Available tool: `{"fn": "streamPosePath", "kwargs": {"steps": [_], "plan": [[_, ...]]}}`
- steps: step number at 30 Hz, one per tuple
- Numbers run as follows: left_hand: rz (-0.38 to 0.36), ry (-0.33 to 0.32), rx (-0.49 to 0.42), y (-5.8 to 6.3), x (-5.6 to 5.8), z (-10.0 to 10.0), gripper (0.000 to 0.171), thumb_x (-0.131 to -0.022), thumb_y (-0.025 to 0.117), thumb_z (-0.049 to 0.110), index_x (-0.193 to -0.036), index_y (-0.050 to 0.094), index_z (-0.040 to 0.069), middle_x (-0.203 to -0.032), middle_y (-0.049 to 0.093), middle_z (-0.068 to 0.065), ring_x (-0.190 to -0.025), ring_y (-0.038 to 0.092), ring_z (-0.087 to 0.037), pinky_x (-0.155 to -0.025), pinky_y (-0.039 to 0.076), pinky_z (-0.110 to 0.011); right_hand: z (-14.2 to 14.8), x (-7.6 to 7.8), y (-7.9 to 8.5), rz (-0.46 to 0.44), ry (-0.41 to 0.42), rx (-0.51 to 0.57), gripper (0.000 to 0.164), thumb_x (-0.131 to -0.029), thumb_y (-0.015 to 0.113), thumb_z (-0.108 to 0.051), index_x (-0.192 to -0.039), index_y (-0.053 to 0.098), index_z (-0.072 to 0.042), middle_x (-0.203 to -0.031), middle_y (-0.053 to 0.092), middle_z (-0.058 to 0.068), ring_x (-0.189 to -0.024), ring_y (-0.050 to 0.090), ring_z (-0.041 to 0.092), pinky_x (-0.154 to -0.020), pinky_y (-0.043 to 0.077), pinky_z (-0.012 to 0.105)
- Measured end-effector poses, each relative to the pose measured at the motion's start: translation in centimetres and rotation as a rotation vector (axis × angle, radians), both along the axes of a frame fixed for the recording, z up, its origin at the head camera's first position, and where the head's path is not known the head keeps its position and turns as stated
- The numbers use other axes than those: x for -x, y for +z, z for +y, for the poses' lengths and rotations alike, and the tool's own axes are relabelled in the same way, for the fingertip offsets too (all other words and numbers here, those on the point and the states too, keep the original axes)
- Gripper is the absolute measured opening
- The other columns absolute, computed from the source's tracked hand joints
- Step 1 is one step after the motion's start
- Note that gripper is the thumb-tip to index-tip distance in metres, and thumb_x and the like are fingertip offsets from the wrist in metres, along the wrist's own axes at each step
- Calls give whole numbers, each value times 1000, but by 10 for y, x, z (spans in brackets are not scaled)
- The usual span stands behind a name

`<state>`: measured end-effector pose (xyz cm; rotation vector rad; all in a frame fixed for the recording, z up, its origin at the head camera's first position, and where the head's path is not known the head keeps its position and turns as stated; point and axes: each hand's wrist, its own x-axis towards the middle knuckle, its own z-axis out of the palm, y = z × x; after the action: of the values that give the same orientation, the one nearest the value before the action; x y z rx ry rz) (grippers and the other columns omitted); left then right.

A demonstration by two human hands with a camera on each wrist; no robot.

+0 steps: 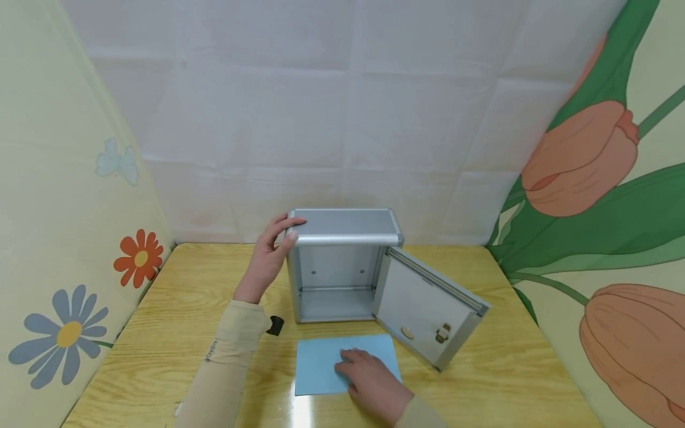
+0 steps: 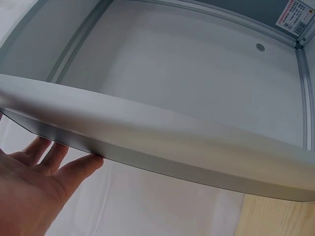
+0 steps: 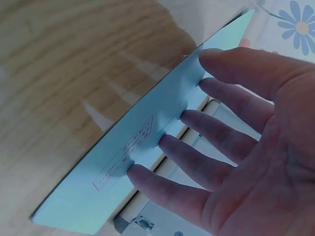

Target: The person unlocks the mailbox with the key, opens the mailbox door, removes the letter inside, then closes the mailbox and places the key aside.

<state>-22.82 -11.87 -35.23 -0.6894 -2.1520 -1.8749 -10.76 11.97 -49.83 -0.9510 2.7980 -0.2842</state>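
A grey metal letter box stands upright on the table, its front door swung out to the right. My left hand rests over the box's top left corner, and the left wrist view has its fingertips against the outer face. Flat on the wood before the box lies a light blue envelope; a small red-framed print block shows on it in the right wrist view. My right hand lies spread on the envelope's right part, fingertips touching the paper.
A latch is fitted on the door's inner face. Left of the box lies a small black object. White cloth hangs behind the table, and flower-printed sheets flank both sides.
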Motion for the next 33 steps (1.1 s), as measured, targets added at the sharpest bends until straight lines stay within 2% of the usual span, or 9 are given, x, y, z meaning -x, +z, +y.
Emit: {"fn": "streamPosePath", "kwargs": {"steps": [5,16,27,33], "plan": [[3,4,2,0,1,0,33,-100,51,13,-130,57,2,-150,29,-13,-138,24,-26,-92,38,-53,-3,6,1,43,-6,4,35,-82,71,-10,-116,68,-18,-128,57,7,-115,54,26,-88,47,45],[4,6,-1,-1,2,0,33,-100,51,14,-129,57,2,-150,30,-12,-137,25,-26,-92,39,-53,-6,19,-4,72,-23,-6,35,-82,71,-10,-117,67,-17,-128,57,8,-115,55,28,-89,47,44],[1,10,7,0,2,1,33,-99,51,13,-129,57,2,-150,30,-13,-135,27,-28,-91,40,-53,-6,19,-1,55,-26,-6,35,-84,71,-10,-118,67,-16,-130,56,8,-117,53,27,-92,45,43],[6,5,1,-1,1,0,32,-99,50,13,-129,56,1,-149,30,-14,-135,27,-28,-91,39,-53,-5,20,-2,60,-26,-8,35,-84,72,-11,-117,67,-17,-130,56,6,-116,54,27,-88,48,43]]}}
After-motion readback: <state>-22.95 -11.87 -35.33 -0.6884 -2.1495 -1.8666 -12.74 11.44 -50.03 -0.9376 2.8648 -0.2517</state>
